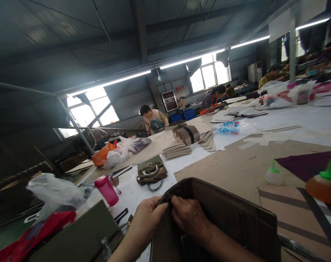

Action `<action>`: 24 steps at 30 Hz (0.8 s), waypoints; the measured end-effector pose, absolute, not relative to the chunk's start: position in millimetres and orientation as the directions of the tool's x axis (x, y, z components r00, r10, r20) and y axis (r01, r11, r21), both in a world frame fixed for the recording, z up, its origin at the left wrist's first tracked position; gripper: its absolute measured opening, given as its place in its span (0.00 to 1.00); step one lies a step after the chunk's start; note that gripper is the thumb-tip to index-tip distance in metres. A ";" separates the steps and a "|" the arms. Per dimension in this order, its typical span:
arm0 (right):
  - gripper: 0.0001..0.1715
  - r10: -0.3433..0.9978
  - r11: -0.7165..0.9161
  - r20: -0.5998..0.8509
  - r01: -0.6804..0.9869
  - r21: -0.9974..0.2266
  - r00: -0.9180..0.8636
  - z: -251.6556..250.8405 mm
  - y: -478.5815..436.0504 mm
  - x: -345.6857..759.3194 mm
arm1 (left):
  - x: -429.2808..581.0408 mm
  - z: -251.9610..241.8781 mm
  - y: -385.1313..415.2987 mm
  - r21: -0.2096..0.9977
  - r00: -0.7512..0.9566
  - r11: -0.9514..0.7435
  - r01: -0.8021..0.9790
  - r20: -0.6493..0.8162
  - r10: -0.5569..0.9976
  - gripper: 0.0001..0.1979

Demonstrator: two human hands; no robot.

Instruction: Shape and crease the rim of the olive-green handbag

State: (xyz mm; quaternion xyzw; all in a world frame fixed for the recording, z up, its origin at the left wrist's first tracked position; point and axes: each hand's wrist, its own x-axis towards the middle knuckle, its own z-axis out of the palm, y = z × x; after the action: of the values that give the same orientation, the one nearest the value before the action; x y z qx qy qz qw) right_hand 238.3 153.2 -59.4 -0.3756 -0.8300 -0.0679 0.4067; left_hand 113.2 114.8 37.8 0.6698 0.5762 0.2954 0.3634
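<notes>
An open dark brown leather bag point(225, 214) fills the lower middle of the view, with its inside facing me. My left hand point(150, 218) and my right hand point(189, 216) both grip its upper edge near the left corner, side by side. The bag's lower part runs out of the picture. Beyond it lies an olive and brown handbag point(151, 171) with a metal handle fitting. A pink plastic bottle point(106, 190) lies to the left of my left hand, and an olive bag panel point(78, 236) sits at the lower left.
The long white-covered work table point(192, 160) holds tan pattern stacks point(181, 142), plastic bags point(56, 193), and green-nozzled glue bottles point(326, 185) at right. Several co-workers sit along the far side, including one person point(154, 120) in an apron. Blue crates point(181, 115) stand beyond.
</notes>
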 end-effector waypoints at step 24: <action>0.06 0.604 0.721 0.647 0.665 -0.196 -0.465 -44.4 147.5 239.2 | 108.5 31.0 119.2 0.786 0.042 -0.126 0.606 0.126 0.991 0.14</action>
State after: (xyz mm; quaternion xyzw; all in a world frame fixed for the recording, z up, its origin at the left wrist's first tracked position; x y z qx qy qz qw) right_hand 239.2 147.5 -44.4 -0.3711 -0.8547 -0.0418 0.3605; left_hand 108.5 119.2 31.0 0.6659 0.5995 0.3458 0.2787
